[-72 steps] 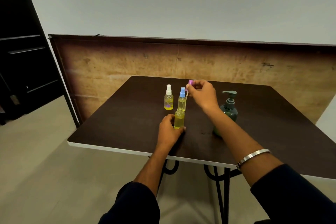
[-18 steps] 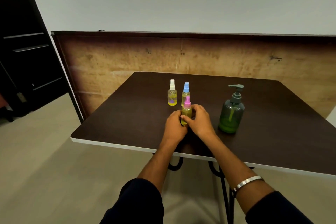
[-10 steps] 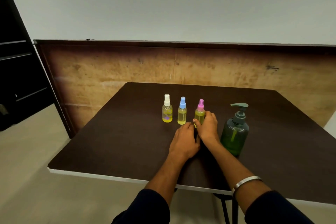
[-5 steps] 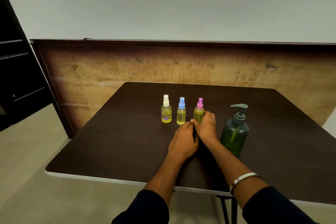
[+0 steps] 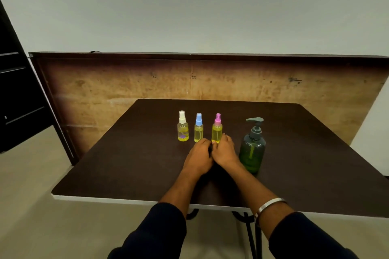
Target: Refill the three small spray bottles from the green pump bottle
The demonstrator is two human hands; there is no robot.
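Spray bottles, three of them, stand upright in a row on the dark table (image 5: 126,164), toward its far middle: white-capped bottle (image 5: 182,126) leftmost, blue-capped bottle (image 5: 198,128) in the middle, pink-capped bottle (image 5: 217,128) on the right, all holding yellow liquid, gaps between them, none touching. One green pump bottle (image 5: 252,149) stands upright right of the row, slightly nearer, apart from the pink one. Two hands rest on the table just near of the row, side by side and touching each other. Left hand (image 5: 199,159) lies palm down, fingers loosely curled, fingertips just near the base of the blue-capped bottle; cannot tell if it touches it, holds nothing visible. Right hand (image 5: 224,152) lies with fingers loosely bent at the base of the pink-capped bottle, fingertips at its lower part; cannot tell whether they grip it or only touch. One metal bangle (image 5: 270,204) on the right wrist, dark sleeves on both arms. One wooden board (image 5: 210,78) stands behind the table.
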